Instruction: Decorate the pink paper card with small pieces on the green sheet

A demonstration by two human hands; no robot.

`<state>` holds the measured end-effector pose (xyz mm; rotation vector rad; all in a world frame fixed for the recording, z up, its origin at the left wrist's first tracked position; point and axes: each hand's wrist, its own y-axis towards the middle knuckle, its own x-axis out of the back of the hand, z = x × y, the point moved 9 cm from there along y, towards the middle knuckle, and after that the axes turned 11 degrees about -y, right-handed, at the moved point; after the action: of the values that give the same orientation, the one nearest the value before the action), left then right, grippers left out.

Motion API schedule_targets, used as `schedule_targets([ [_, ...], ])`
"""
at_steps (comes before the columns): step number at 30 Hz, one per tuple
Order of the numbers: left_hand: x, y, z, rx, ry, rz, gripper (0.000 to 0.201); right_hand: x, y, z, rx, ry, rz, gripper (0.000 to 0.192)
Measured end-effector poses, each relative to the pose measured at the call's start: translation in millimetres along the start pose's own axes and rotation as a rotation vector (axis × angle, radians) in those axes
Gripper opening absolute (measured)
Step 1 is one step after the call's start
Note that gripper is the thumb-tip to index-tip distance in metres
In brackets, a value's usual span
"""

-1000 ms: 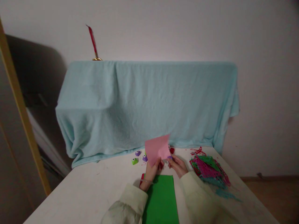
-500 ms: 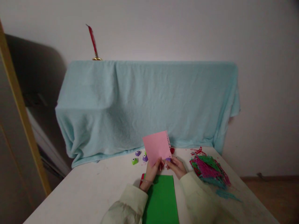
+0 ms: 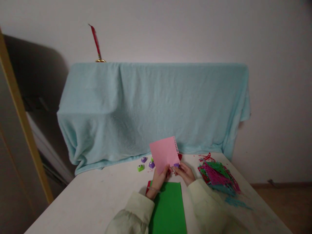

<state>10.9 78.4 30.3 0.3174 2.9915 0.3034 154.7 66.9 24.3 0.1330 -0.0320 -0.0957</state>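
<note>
White table [image 3: 97, 201]: left hand [image 3: 159, 178] pinches pink paper [image 3: 164, 154] bottom, right hand [image 3: 185, 172] clamps purple punch [image 3: 176, 165] on edge.

We are seeing punches [image 3: 145, 163] lying left of the held sheet [image 3: 164, 153], scraps [image 3: 217, 177] right, on the worktop [image 3: 97, 198].

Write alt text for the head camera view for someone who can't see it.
Two hands hold a pink paper sheet upright over a white table: the left hand grips its lower edge, and the right hand presses a small purple punch to its right edge. A green sheet lies below, cut paper scraps to the right.
</note>
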Motion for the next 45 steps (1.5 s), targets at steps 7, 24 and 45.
schedule_targets([
  [7, -4.8, -2, -6, 0.008, 0.008, 0.02, 0.049, 1, -1, 3, -0.003, 0.001, -0.013, 0.048],
  [24, -9.5, -1, -4, 0.005, 0.033, 0.069, 0.052, 4, 0, 3, -0.005, -0.026, -0.034, 0.044],
  [45, -8.5, -1, 6, 0.038, 0.06, 0.092, 0.052, 6, 3, -16, -0.093, -0.053, 0.0, 0.045],
])
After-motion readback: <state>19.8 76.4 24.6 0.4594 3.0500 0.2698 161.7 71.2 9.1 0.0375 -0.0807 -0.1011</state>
